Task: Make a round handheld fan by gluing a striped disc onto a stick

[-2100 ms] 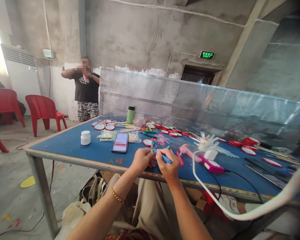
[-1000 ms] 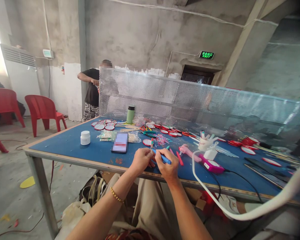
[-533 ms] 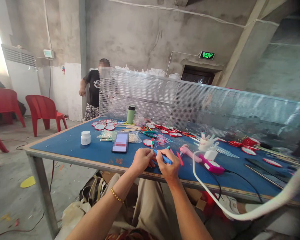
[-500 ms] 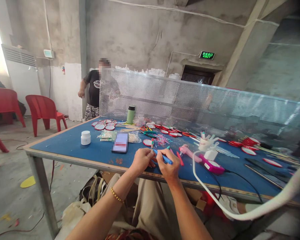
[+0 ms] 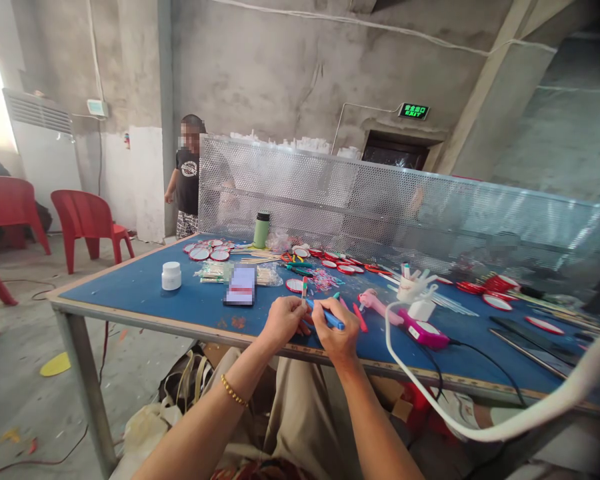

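The left hand (image 5: 286,319) pinches a slim striped stick (image 5: 305,288) between thumb and fingertips, its banded red, white and green end rising nearly upright above the grip. The right hand (image 5: 337,327) is curled round a blue pen (image 5: 334,321) in a writing hold, thumb and forefinger close to the working end, which points at the stick just above the left fingers; whether it touches cannot be told. Both things are held together over the near edge of the blue table (image 5: 135,297), around its middle. The stick looks light, flat and fairly stiff, probably smooth enough to turn in a loose pinch and thin enough to snap if bent, so a gentle hold low on its plain part seems best. The pen looks like light, rigid, slightly slick plastic, best gripped near its front with the barrel resting across the hand. Just beyond the stick lies a round red-rimmed disc (image 5: 295,285) with a pale face. Left of it are a phone (image 5: 241,285) and a crinkly plastic-wrapped bundle (image 5: 267,274); farther left stands a squat, smooth white jar (image 5: 171,275). A perforated metal screen (image 5: 290,180) backs the far side.
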`<action>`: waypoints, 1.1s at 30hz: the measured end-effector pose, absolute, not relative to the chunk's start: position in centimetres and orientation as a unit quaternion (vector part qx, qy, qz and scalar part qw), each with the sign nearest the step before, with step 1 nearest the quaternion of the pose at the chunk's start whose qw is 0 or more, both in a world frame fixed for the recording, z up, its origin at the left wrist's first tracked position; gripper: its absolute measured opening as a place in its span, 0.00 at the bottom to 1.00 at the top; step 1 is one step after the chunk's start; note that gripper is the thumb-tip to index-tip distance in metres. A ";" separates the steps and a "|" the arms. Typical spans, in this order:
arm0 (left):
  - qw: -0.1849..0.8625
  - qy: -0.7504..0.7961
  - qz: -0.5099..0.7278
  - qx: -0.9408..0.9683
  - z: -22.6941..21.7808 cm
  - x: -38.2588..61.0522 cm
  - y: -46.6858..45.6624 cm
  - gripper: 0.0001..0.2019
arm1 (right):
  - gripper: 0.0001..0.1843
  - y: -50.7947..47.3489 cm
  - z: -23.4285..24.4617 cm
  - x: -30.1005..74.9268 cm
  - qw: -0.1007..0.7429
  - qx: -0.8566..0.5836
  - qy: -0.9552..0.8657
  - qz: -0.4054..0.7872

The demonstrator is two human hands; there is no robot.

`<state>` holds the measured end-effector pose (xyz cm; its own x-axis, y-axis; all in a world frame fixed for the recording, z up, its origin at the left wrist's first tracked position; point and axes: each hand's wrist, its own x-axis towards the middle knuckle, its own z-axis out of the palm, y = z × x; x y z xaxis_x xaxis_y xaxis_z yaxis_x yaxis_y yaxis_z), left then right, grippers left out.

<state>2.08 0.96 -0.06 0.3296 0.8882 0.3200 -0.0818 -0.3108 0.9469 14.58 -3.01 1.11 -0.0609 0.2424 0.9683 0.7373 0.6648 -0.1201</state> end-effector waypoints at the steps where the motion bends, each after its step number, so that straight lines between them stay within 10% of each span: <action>1: 0.497 0.312 0.488 0.647 -0.1 2.1 1.0 0.12 | 0.10 -3.0 1.1 14.6 0.587 -0.352 -0.698 -0.209; 33: 0.482 0.317 0.485 0.657 0.0 2.0 0.9 0.12 | 0.10 -3.3 1.3 14.4 0.580 -0.353 -0.708 -0.196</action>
<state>1.96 0.89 -0.02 0.3289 0.8841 0.3319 -0.0520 -0.3339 0.9412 14.44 -3.30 1.29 -0.0791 0.2713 0.9592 0.7270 0.6741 -0.1307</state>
